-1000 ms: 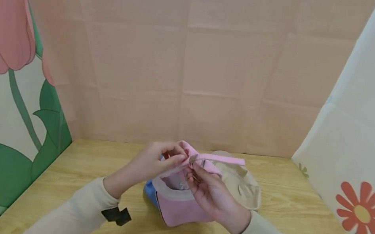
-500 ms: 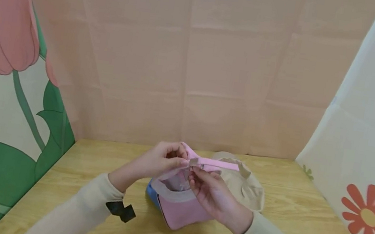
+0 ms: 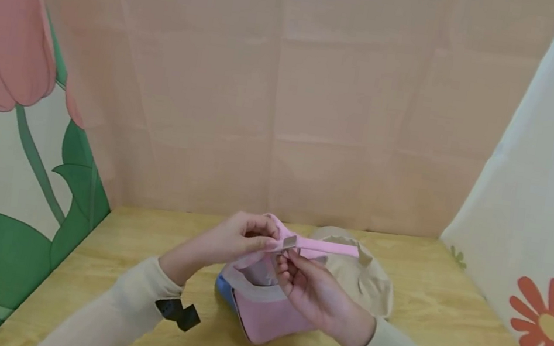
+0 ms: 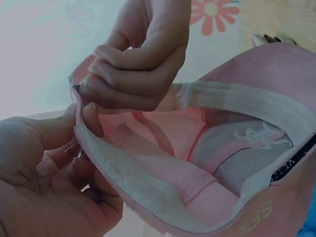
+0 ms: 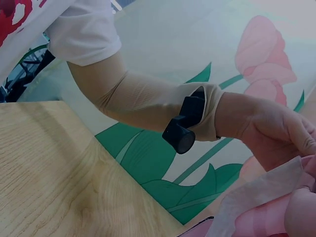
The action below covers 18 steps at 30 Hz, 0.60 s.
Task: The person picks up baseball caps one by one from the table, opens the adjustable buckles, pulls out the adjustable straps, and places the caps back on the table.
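A pink baseball cap (image 3: 269, 320) is held with its hollow inside toward me and its brim low. Its pink back strap (image 3: 332, 247) sticks out to the right from a small metal buckle (image 3: 289, 242). Fingers and thumb of my left hand (image 3: 235, 241) pinch the cap's rear edge just left of the buckle. Right below the buckle, my right hand (image 3: 318, 297) pinches at the strap, its other fingers curled. The left wrist view shows the cap's white inner sweatband (image 4: 143, 190) and mesh lining (image 4: 237, 168), with the fingertips close together at the edge.
Behind the pink cap on the right lies a beige cap (image 3: 365, 280) on the wooden table (image 3: 155, 321). Something blue (image 3: 226, 289) shows under the pink cap's left side. A pinkish-brown cloth backdrop (image 3: 275, 108) rises at the table's far edge, with flower-printed panels at both sides.
The buckle has turned so that its flat face shows more, and the strap's free end has dipped and then levelled out. Both hands keep their pinch, shifting only slightly.
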Each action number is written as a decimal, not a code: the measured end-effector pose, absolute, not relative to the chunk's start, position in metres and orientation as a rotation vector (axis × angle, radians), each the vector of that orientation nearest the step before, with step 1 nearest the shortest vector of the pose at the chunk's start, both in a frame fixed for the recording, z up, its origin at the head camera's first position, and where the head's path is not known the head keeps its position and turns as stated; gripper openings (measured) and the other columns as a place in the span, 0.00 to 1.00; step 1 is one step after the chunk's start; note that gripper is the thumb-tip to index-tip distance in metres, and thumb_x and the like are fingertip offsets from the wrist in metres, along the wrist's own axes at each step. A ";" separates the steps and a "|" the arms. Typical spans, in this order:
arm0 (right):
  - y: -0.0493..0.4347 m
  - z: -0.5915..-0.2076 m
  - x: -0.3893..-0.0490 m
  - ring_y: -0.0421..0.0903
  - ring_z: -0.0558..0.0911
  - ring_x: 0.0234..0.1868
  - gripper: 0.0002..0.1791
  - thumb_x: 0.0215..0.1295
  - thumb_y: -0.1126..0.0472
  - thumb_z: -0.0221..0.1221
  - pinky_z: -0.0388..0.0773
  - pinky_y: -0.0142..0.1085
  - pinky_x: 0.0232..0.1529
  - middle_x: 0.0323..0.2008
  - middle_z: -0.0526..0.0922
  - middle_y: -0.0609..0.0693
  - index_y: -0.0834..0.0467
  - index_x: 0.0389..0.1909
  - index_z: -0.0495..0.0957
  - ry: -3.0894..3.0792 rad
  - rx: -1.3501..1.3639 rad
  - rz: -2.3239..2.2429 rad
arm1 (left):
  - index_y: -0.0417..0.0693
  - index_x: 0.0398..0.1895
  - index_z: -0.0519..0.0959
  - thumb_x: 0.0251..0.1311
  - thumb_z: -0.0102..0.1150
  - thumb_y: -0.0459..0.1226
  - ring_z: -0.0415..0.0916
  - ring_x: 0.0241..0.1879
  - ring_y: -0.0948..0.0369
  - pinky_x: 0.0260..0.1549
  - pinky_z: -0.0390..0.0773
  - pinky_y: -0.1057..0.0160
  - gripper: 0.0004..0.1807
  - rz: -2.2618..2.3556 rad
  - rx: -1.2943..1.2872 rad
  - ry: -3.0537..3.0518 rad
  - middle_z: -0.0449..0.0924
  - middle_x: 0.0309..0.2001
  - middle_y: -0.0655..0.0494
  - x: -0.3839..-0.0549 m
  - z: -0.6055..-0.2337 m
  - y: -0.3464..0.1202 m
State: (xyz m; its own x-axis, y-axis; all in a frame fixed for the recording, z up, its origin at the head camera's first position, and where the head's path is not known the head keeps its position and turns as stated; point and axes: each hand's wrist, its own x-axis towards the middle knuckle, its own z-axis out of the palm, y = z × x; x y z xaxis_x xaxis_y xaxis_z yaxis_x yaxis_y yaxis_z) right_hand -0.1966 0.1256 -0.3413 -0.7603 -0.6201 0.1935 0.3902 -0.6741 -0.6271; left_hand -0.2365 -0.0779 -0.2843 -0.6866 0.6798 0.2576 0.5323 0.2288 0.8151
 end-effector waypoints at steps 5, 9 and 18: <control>0.125 -0.342 -0.197 0.39 0.79 0.43 0.14 0.77 0.64 0.42 0.75 0.25 0.46 0.40 0.80 0.50 0.61 0.44 0.78 0.761 -0.537 -2.391 | 0.35 0.40 0.78 0.67 0.54 0.31 0.74 0.37 0.65 0.38 0.76 0.67 0.06 1.473 1.163 2.308 0.78 0.42 0.47 -0.236 -0.284 -0.081; 0.123 -0.341 -0.196 0.38 0.79 0.42 0.14 0.76 0.65 0.43 0.76 0.25 0.45 0.39 0.81 0.50 0.61 0.43 0.79 0.791 -0.525 -2.404 | 0.38 0.39 0.79 0.69 0.53 0.35 0.73 0.36 0.60 0.35 0.75 0.67 0.08 1.492 1.157 2.301 0.78 0.40 0.50 -0.236 -0.286 -0.082; 0.118 -0.344 -0.194 0.37 0.80 0.41 0.15 0.76 0.65 0.43 0.76 0.23 0.45 0.39 0.82 0.49 0.60 0.42 0.80 0.837 -0.565 -2.386 | 0.38 0.34 0.77 0.68 0.55 0.35 0.71 0.34 0.57 0.34 0.74 0.63 0.07 1.573 1.087 2.255 0.74 0.37 0.52 -0.233 -0.292 -0.081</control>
